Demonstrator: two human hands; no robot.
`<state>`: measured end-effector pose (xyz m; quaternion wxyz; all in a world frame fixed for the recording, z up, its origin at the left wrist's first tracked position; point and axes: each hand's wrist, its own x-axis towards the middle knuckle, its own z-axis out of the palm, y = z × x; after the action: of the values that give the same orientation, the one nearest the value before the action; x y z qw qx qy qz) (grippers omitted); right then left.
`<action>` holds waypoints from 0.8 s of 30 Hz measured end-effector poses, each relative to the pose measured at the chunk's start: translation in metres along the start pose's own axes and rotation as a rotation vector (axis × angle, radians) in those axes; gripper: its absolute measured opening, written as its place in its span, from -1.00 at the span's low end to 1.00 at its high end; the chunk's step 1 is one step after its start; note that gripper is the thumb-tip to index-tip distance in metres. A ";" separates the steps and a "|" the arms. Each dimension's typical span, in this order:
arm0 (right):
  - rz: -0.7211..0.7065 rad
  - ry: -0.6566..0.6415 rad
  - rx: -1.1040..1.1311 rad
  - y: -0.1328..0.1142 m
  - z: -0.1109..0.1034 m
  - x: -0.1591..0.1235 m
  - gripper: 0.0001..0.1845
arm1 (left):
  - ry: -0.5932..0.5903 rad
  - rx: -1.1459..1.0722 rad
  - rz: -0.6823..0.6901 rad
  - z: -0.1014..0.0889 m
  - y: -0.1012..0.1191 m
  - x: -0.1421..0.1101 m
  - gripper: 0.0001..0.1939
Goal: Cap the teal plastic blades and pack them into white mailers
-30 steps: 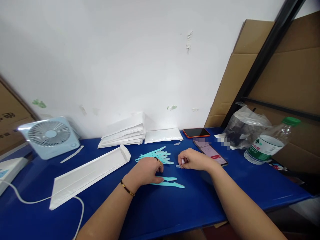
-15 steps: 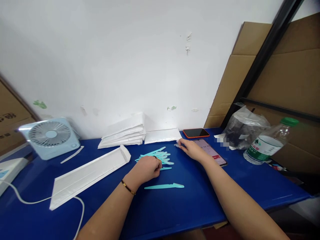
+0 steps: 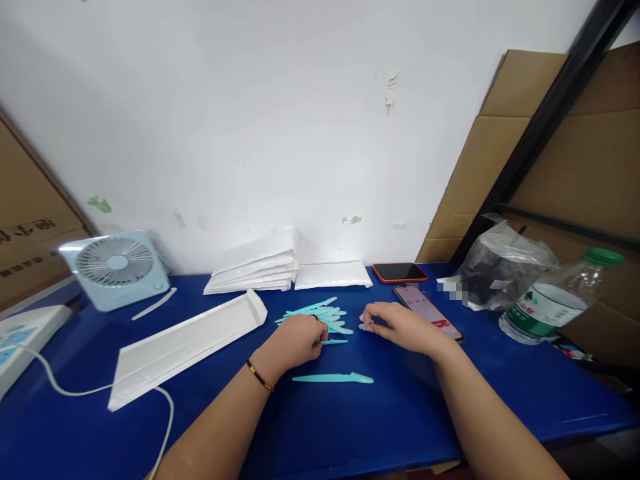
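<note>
On the blue table [image 3: 350,427] lies a pile of turquoise plastic sticks [image 3: 320,312]. My left hand [image 3: 295,339], with a ring and a gold bracelet, is closed over the pile's near edge, its fingers on a turquoise stick [image 3: 336,342]. One capped turquoise stick [image 3: 333,378] lies alone in front of the hands. My right hand [image 3: 400,327] is to the right of the pile, its fingertips pinched on a small clear cap [image 3: 363,327].
A long white padded envelope [image 3: 185,340] lies open to the left, with stacked envelopes [image 3: 255,267] by the wall. A small fan [image 3: 117,267], a white cable [image 3: 75,390], two phones [image 3: 427,310], a plastic bag [image 3: 503,267] and a water bottle [image 3: 555,300] stand around.
My right hand reached back toward the wall, picked up a small clear cap and has come forward again beside the pile. My left hand has stayed on the pile.
</note>
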<state>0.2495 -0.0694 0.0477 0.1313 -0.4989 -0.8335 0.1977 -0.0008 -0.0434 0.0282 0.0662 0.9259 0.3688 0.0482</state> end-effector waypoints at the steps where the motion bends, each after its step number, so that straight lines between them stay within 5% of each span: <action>1: -0.023 0.002 0.008 -0.003 0.000 0.001 -0.87 | 0.004 0.000 0.008 0.000 -0.001 0.000 -0.82; 18: -0.202 0.098 -0.095 -0.023 0.021 0.016 -0.90 | 0.033 -0.097 0.038 -0.002 -0.001 0.004 -0.79; 24: -0.064 0.162 -0.060 -0.001 0.013 0.016 -0.80 | 0.169 -0.139 -0.048 -0.007 0.002 0.000 -0.73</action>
<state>0.2362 -0.0583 0.0367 0.1897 -0.4901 -0.8412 0.1275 -0.0004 -0.0446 0.0356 0.1000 0.9025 0.3911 0.1499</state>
